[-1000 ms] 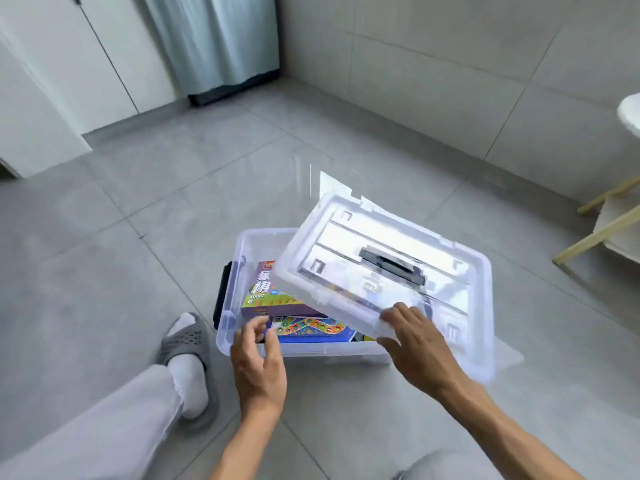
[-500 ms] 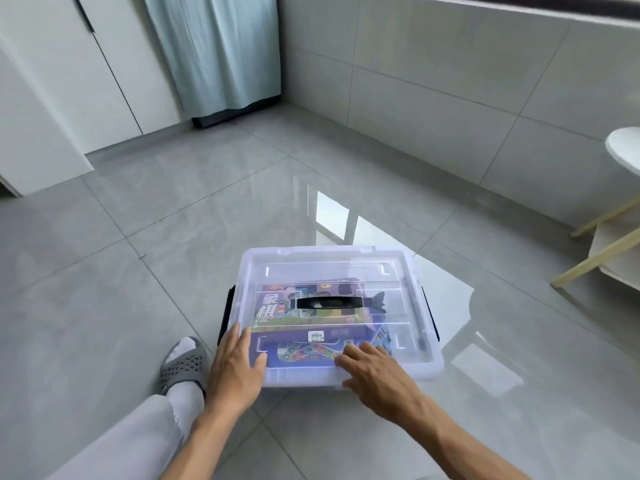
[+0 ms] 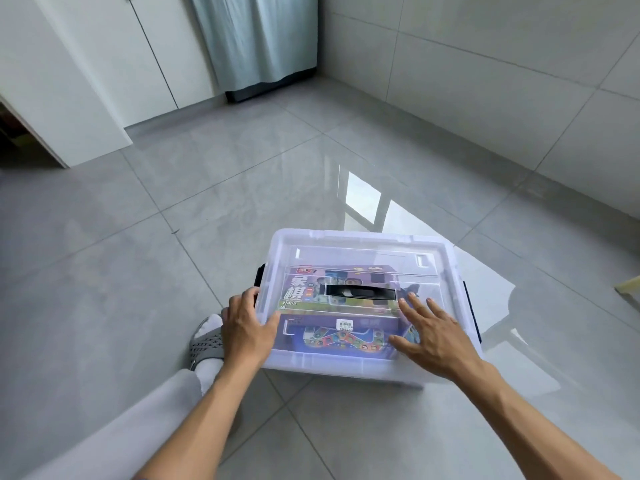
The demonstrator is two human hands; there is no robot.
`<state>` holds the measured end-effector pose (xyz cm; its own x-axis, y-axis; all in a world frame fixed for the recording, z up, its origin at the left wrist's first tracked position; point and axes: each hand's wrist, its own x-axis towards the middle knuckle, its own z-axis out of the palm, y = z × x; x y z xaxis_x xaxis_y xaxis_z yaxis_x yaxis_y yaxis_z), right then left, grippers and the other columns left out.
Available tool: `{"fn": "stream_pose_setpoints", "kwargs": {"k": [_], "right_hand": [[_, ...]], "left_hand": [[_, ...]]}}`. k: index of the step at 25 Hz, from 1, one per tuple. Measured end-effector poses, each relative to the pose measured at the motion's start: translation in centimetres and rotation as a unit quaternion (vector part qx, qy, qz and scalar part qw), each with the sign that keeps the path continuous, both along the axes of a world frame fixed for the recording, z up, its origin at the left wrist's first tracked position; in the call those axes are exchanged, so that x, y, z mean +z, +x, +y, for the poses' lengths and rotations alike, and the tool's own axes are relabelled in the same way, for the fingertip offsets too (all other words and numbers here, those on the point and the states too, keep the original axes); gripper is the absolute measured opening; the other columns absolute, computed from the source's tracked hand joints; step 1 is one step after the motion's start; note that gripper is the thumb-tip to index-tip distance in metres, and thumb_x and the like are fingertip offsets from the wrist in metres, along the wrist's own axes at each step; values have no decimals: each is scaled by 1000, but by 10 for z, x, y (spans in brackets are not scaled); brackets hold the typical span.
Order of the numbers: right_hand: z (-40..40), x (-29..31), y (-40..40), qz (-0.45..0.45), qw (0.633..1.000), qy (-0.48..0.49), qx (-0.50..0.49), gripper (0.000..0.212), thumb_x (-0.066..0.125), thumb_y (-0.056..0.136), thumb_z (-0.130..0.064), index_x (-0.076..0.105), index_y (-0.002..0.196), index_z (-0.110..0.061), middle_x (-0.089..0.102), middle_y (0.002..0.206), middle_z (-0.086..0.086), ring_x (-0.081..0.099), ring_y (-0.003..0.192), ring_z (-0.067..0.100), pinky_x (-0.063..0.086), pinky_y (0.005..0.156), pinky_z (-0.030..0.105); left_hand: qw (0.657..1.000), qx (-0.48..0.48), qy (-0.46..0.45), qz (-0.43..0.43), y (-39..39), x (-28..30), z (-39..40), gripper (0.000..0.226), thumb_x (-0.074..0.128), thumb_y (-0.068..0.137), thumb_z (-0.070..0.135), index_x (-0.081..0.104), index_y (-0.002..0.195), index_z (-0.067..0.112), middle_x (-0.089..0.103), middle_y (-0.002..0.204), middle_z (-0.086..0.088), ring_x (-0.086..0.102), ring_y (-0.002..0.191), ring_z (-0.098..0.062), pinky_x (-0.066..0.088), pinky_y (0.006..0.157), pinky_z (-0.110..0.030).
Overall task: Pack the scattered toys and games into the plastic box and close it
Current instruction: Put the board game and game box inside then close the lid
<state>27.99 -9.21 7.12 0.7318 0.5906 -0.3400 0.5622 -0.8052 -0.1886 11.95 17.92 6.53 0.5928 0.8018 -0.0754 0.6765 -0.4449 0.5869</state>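
i am working on the grey tiled floor (image 3: 104, 306), with my slippered foot (image 3: 207, 344) sitting just beside the box's left end. my left hand (image 3: 247, 329) is lying over the near-left corner of the lid (image 3: 360, 251), fingers loosely curled over the edge near the dark left latch (image 3: 259, 276); it is not gripping anything, and i judge it is pinning that corner so the lid seats. the plastic box (image 3: 346, 367) is resting on the floor with the lid laid square over it. through the clear plastic i am seeing two colourful game boxes (image 3: 308, 292) under the black lid handle (image 3: 360, 292). my right hand (image 3: 434, 332) is pressing flat on the near-right part of the lid, fingers spread and holding nothing, probably spreading the push. the right latch (image 3: 471, 311) is showing as a dark strip on the right end; i cannot tell whether either latch is snapped.
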Motion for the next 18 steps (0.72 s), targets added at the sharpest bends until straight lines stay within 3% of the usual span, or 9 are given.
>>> {"fn": "stream_pose_setpoints", "kwargs": {"k": [2,4,6,8,10,13,15,16,18], "right_hand": [[1,3,3,16,1000,4,3,83,41,89,-70,9,156,-33,-2,163,-11,-1,152,18,11,123,37],[2,1,3,13,1000,7,1,85,42,88,-71,9,156,-33,-2,163,-11,-1,151,18,12,122,38],[2,-1,3,9,1000,12,-3,86,43,88,-71,9,156,-33,-2,163,-11,0,151,18,14,122,40],[2,1,2,10,1000,8,-4,86,43,87,-72,9,156,-33,-2,163,-11,1,151,19,15,122,41],[4,3,0,13,1000,3,4,86,45,87,-71,10,156,-33,-2,163,-11,1,152,19,15,122,41],[-4,6,1,21,994,102,-36,74,58,88,-55,29,152,-32,15,161,-13,17,150,18,23,118,37],[-26,2,8,-44,965,188,-177,73,67,85,-44,38,148,-23,28,160,-4,31,144,22,30,112,38],[-38,-3,13,-63,942,186,-273,81,70,82,-48,36,149,-18,29,159,2,33,142,27,31,111,42],[-58,-14,25,61,868,194,-452,101,76,71,-59,34,148,-9,37,152,11,41,134,32,38,102,46]], "left_hand": [[970,130,-203,-14,-1,-7,17,88,77,73,47,38,143,9,43,144,-11,44,128,-34,38,106,-42],[912,188,-359,-64,-3,-12,26,97,84,55,60,53,130,8,59,131,-8,59,114,-30,48,99,-44],[938,166,-294,-78,1,-11,25,58,80,57,53,68,95,12,73,98,-8,67,84,-26,56,78,-37],[982,119,-141,-28,8,-8,20,37,71,65,48,65,74,13,68,85,-12,62,72,-29,48,64,-32],[994,96,-47,6,12,-1,14,30,70,75,41,64,70,11,60,87,-11,59,75,-32,44,64,-31],[994,98,-27,27,12,-5,18,23,70,79,33,68,73,12,55,87,-10,55,73,-32,42,65,-32],[996,86,-15,24,12,-8,18,19,71,80,34,69,74,15,56,86,-10,53,73,-32,40,65,-32],[996,85,-10,20,12,-9,19,18,71,80,34,69,75,16,56,86,-10,53,73,-32,41,65,-33],[995,93,-15,9,13,-14,20,17,70,79,34,69,75,17,57,86,-11,54,74,-33,42,65,-33]]}}
